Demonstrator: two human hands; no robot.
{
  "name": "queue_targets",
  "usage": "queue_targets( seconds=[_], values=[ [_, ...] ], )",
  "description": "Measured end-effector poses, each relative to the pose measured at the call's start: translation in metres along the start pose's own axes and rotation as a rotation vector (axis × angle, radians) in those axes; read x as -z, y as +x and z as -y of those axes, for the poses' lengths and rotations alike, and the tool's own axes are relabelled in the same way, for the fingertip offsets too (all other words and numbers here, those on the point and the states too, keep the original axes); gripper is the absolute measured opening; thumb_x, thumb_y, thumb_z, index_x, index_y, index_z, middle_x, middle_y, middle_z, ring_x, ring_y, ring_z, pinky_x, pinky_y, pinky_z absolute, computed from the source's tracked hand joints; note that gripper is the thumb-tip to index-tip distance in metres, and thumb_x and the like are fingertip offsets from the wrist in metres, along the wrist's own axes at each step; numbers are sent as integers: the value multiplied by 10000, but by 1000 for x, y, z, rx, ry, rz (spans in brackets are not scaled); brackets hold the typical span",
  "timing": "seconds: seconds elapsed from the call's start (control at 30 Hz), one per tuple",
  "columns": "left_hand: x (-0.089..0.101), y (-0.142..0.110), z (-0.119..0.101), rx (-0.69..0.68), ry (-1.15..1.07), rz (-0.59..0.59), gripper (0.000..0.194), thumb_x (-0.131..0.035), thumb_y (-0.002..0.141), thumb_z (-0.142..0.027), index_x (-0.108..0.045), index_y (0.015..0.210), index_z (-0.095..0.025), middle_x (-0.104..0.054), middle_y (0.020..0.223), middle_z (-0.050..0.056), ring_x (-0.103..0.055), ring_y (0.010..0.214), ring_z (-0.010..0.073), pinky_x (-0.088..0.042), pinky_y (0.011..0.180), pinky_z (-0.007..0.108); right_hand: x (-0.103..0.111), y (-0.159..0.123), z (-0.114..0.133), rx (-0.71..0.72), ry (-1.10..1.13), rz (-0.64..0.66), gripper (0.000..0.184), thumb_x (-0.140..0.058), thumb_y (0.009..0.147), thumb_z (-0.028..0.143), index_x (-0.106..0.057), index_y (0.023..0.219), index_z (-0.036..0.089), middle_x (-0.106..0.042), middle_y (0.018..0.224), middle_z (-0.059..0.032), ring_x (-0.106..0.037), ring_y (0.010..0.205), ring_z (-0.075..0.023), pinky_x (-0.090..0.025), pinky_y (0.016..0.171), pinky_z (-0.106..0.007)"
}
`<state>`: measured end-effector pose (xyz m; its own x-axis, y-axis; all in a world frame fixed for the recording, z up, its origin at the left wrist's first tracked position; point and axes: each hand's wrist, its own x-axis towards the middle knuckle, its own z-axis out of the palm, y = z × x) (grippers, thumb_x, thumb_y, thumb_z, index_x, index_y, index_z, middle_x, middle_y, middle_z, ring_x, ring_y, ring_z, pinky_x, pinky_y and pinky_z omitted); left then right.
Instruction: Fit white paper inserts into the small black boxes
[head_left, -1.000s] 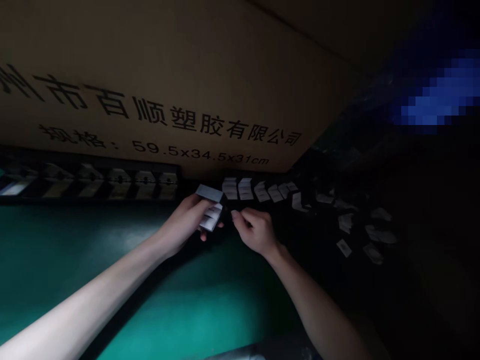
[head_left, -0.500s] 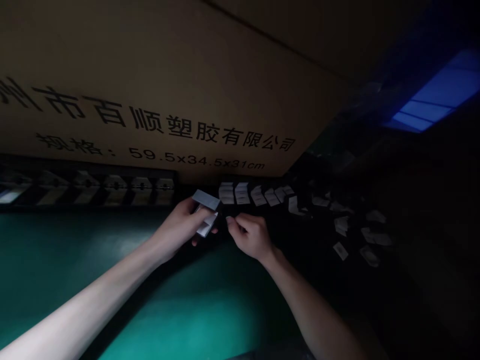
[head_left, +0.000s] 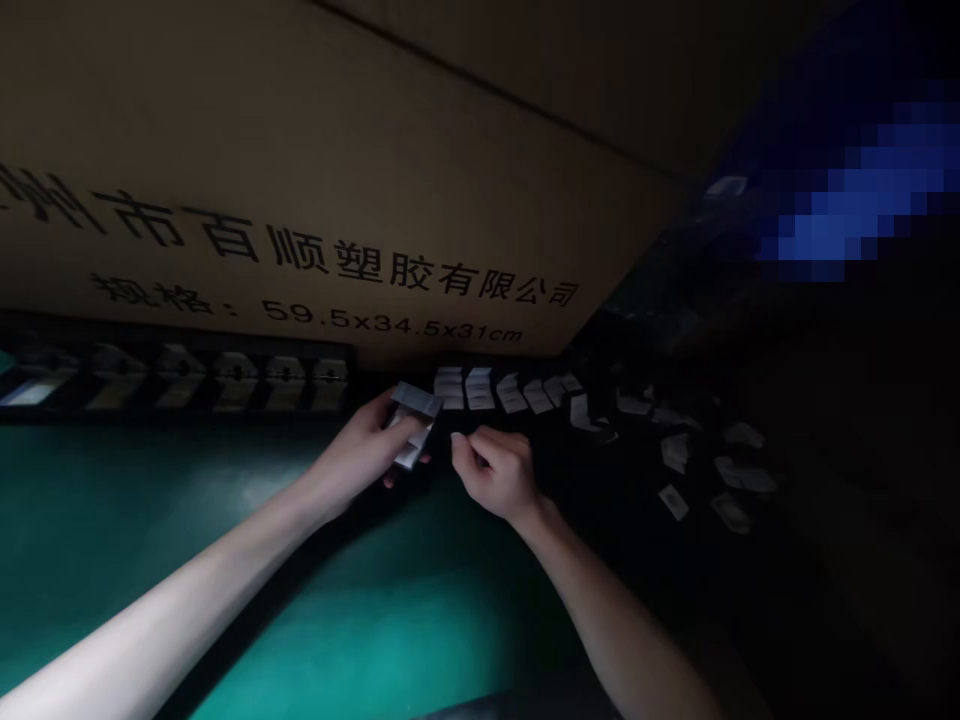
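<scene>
My left hand [head_left: 386,440] is closed around a small box [head_left: 418,400] with a grey edge and a white inside. Its thumb presses on the white part. Just to the right, my right hand [head_left: 495,465] is curled with thumb and forefinger pinched together, apart from the box. Whether anything sits in that pinch is too dark and small to tell. Beyond my hands stands a row of folded white papers [head_left: 480,388], close to the foot of a large carton.
The printed cardboard carton [head_left: 337,180] rises behind my hands. Several opened small boxes [head_left: 236,375] line up at the left. More folded papers [head_left: 675,453] lie scattered at the dark right. A green mat [head_left: 360,640] covers the surface in front. Something blue [head_left: 847,210] is at upper right.
The box in my left hand has tilted slightly. Both hands stay nearly in place, my right hand still pinched. The whole view has shifted a little.
</scene>
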<state>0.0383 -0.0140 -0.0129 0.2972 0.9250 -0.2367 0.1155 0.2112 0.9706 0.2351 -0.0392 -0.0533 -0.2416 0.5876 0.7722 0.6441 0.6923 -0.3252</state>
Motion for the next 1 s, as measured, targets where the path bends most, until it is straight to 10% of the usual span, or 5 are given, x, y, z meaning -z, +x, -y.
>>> queue_targets(
  seconds=[1.0],
  values=[
    [-6,0,-9,94,-104,-109,278,-667,841,-427,-622,947,-173,-684,726,39,-645,605,191,-473,392,231,-10,-4,-11,-167,90,74,466,-545,1011,255,-378,578,217,-432,521,49,-400,466,-68,-310,474,-226]
  ],
)
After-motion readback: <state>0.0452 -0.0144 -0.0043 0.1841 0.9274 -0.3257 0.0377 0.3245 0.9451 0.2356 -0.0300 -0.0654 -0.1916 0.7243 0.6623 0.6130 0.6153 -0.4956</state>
